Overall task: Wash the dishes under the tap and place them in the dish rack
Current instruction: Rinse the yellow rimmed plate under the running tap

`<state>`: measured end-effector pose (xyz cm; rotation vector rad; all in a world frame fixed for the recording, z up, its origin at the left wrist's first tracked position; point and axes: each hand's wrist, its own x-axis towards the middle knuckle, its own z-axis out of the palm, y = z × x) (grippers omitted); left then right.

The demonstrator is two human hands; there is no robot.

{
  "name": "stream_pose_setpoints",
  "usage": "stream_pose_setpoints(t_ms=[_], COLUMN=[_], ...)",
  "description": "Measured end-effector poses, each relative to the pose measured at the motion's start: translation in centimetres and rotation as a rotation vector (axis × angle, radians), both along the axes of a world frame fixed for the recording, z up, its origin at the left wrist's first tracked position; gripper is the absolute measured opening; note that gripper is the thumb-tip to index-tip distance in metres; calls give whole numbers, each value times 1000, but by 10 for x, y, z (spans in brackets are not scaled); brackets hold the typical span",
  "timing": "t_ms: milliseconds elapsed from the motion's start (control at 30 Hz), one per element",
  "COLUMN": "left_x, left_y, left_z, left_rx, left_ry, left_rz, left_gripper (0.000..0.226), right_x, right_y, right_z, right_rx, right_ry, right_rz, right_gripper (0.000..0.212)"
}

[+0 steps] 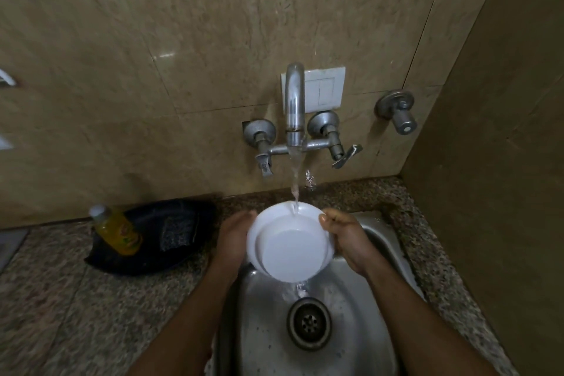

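Over the steel sink (360, 330), the white bowl (290, 244) hangs tilted between both hands under the tap (294, 107), spilling toward the drain. Left hand (233, 236) cups its left rim, fingers behind and hidden; right hand (346, 236) curls round the right rim.

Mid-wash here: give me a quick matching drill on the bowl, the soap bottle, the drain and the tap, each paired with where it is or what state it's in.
Things:
1. white bowl
2. yellow soap bottle
3. drain
4. tap

States or places:
A. on the black tray, left of the sink
B. running water
C. held by both hands under the stream
D. at the bottom of the steel sink

Pairs: 1-C, 2-A, 3-D, 4-B
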<state>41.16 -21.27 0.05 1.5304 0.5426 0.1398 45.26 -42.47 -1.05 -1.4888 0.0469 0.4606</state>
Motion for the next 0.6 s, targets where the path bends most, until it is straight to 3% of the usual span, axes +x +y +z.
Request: stream_pose_setpoints(t_ms=[100,167,267,433,533,600], left_x=[7,10,7,-2,-7,-8], left_y=[-8,-10,-7,-5,1,4], left_z=[12,13,7,-1,-6,-6], left_rx=[213,255,140,-153,-193,-192], left_ry=[-18,-30,-42,21,56,83], left_rz=[-304,-342,-244,-68,-98,-125], left_gripper=[24,26,27,21,23,36], right_x=[2,4,4,-2,-5,-3], right_y=[2,5,3,-7,-7,-6], right_z=[6,9,12,-1,-1,3], right_rx=[-53,-59,4,36,21,-9], right_ry=[-64,-90,-98,22,1,-18], right_rz=[49,67,28,-11,-22,-34], right_gripper=[30,29,11,14,16,17])
